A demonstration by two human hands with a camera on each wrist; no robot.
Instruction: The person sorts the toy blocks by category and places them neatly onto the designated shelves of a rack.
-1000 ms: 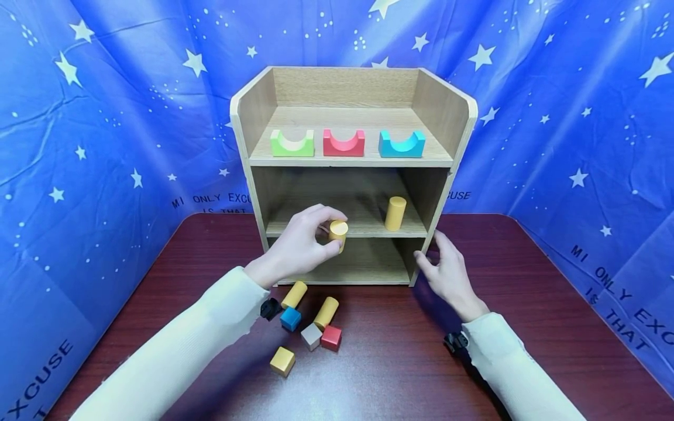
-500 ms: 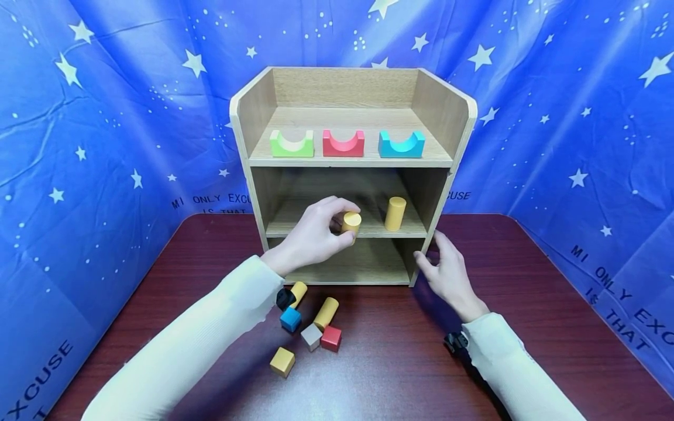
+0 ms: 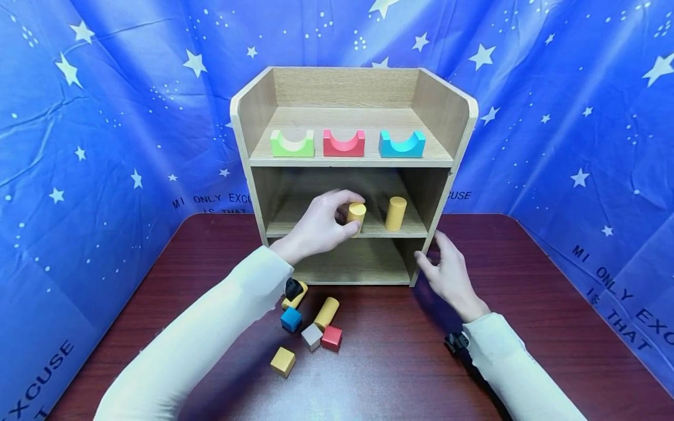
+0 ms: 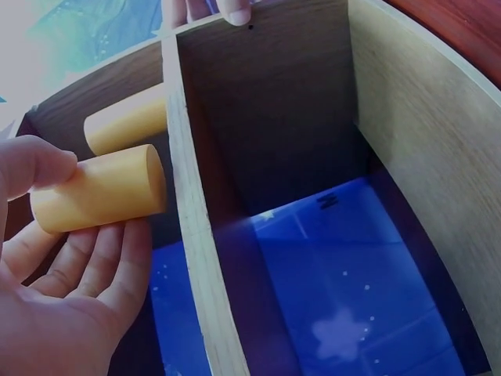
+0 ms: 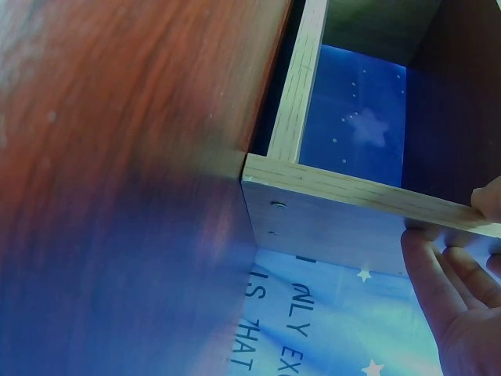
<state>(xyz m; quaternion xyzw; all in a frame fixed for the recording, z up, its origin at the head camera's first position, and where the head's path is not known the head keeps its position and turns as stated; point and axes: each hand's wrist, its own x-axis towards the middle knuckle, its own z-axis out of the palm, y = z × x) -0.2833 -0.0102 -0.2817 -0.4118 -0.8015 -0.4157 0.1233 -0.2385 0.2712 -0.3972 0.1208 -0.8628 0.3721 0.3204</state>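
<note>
My left hand (image 3: 320, 227) holds a yellow cylinder (image 3: 356, 213) upright between thumb and fingers, at the front of the middle shelf (image 3: 284, 225). In the left wrist view the cylinder's lower end is close to the shelf board (image 4: 192, 188); contact is unclear. To its right a second yellow cylinder (image 3: 396, 214) stands on the same shelf, apart from it. My right hand (image 3: 453, 279) grips the right side panel of the wooden shelf unit (image 5: 337, 188), thumb on the inner side and fingers against the outer face.
On the top shelf stand green (image 3: 292, 146), red (image 3: 344, 146) and blue (image 3: 402, 147) arch blocks. Before the unit lie two yellow cylinders (image 3: 327, 313), one partly behind my left wrist, and blue (image 3: 291, 319), grey (image 3: 312, 337), red (image 3: 332, 338) and yellow (image 3: 282, 361) cubes.
My left hand has carried its cylinder rightward and slightly up, from before the shelf edge to near the standing cylinder. The right hand keeps its place on the panel.
</note>
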